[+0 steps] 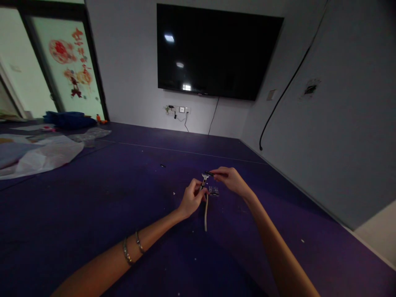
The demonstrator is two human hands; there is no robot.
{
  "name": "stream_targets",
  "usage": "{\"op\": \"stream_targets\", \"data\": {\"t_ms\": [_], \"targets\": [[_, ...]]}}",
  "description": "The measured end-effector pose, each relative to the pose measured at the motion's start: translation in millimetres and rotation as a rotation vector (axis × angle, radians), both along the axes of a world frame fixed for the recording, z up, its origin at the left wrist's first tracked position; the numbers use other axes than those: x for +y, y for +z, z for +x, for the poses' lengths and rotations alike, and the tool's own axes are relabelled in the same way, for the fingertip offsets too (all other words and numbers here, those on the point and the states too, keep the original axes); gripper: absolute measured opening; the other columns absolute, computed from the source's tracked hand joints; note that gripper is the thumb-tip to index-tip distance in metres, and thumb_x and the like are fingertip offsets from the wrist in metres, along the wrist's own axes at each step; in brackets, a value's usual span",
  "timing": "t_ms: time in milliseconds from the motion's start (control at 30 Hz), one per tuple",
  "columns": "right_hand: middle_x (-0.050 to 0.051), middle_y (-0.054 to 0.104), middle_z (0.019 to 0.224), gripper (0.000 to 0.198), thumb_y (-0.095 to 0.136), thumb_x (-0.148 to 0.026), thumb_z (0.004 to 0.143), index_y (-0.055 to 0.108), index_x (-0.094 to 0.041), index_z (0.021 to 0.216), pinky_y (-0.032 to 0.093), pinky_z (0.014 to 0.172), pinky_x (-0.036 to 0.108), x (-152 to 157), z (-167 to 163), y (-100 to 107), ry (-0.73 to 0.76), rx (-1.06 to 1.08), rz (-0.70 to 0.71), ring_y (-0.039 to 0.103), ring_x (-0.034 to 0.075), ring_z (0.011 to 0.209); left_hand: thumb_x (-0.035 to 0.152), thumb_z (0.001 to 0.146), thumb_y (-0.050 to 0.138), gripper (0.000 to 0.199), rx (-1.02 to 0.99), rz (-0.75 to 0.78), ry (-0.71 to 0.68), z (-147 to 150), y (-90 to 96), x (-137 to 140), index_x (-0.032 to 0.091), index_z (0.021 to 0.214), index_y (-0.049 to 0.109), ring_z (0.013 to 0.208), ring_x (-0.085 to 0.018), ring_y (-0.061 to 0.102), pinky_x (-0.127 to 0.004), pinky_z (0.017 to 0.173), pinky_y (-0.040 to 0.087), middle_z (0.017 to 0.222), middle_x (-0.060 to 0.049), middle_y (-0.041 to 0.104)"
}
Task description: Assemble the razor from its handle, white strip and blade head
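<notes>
My left hand (192, 198) is closed around a small silver tool with a T-shaped head (204, 177), which looks like a razor. The head points up and away from me. At its right end, my right hand (229, 179) pinches a short black strip (209, 173) that meets or nearly meets the silver head; I cannot tell if the two are joined. Below the left fingers a pale, narrow strip (206, 214) runs toward me, its upper end hidden by the hand. Just beyond the hands lies a small clear case (213, 191) with dark parts in it.
The purple floor (130, 231) carries scattered white bits and a small black piece (162, 165). Plastic sheets (52, 152) and a dark blue cloth heap (69, 119) lie at left. A television (216, 51) hangs ahead; a black cable (287, 86) runs down the right wall.
</notes>
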State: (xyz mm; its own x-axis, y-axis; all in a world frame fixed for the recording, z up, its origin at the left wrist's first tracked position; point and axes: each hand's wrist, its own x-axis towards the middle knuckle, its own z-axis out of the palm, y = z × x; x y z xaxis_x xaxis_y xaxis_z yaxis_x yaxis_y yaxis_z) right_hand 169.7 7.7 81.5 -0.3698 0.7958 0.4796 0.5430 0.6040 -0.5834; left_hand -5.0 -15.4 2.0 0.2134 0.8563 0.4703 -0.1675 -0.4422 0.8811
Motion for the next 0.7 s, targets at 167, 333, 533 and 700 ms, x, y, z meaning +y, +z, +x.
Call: {"op": "stream_targets", "data": {"t_ms": [167, 333, 533, 700], "targets": [[0.005, 0.065, 0.079, 0.024, 0.052, -0.017, 0.079, 0.07, -0.017, 0.094, 0.043, 0.063, 0.025, -11, -9, 9, 0.013, -0.035, 0.052, 0.057, 0.013, 0.068, 0.036, 0.082, 0.054, 0.023, 0.047, 0.006, -0.044, 0, -3.3, 1, 0.018, 0.083, 0.04, 0.051, -0.01, 0.056, -0.023, 0.053, 0.043, 0.071, -0.001, 0.063], [0.005, 0.065, 0.081, 0.023, 0.052, -0.015, 0.079, 0.07, -0.018, 0.094, 0.042, 0.064, 0.025, -16, -15, 14, 0.032, -0.046, 0.071, 0.057, 0.013, 0.071, 0.037, 0.082, 0.055, 0.024, 0.035, -0.012, -0.057, 1, -2.0, 0, 0.019, 0.082, 0.039, 0.051, -0.009, 0.055, -0.022, 0.052, 0.043, 0.071, 0.0, 0.063], [0.005, 0.066, 0.082, 0.022, 0.052, -0.015, 0.08, 0.07, -0.018, 0.093, 0.042, 0.064, 0.025, -18, -15, 15, 0.056, -0.053, 0.086, 0.058, 0.013, 0.071, 0.035, 0.082, 0.054, 0.022, 0.027, -0.012, -0.053, 2, -2.3, 0, 0.019, 0.082, 0.039, 0.052, -0.009, 0.056, -0.022, 0.053, 0.043, 0.071, 0.0, 0.063], [0.005, 0.066, 0.083, 0.023, 0.053, -0.015, 0.08, 0.07, -0.019, 0.094, 0.043, 0.066, 0.025, -21, -16, 17, 0.057, -0.055, 0.074, 0.058, 0.013, 0.073, 0.036, 0.081, 0.055, 0.023, 0.004, -0.029, -0.053, 2, -2.5, 0, 0.019, 0.082, 0.039, 0.051, -0.009, 0.056, -0.022, 0.052, 0.043, 0.071, 0.0, 0.063]]}}
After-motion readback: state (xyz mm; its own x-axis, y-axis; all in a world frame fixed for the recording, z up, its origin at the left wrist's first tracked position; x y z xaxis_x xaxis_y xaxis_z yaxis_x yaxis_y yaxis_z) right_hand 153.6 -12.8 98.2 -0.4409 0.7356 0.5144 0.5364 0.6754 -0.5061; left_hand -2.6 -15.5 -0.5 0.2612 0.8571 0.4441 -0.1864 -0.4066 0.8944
